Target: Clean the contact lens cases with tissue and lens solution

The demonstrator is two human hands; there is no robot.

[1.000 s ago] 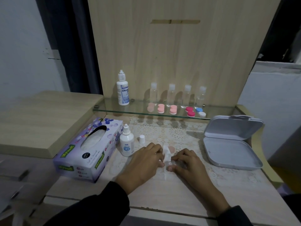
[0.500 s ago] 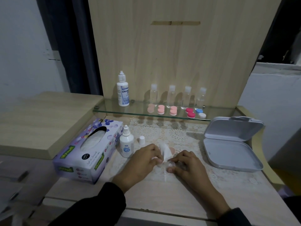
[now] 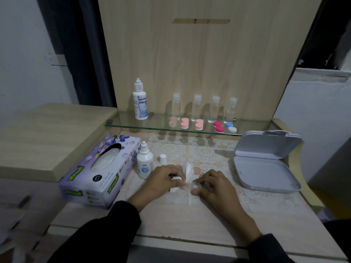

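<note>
Low over the surface [image 3: 190, 221], the left hand [image 3: 163, 181] pinches a white tissue [image 3: 187, 172], while the right hand [image 3: 214, 185] grips what looks like a clear lens case [image 3: 195, 186]. Just left stands an uncapped solution bottle [image 3: 145, 164] beside the tissue box [image 3: 98, 169].

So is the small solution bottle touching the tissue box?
Cannot tell. In the head view the small solution bottle stands right beside the tissue box and overlaps its right end, so neither a gap nor contact shows plainly.

Left hand [image 3: 164, 178] and right hand [image 3: 214, 185] rest low, fingers curled in pinches, nearly touching.
</note>
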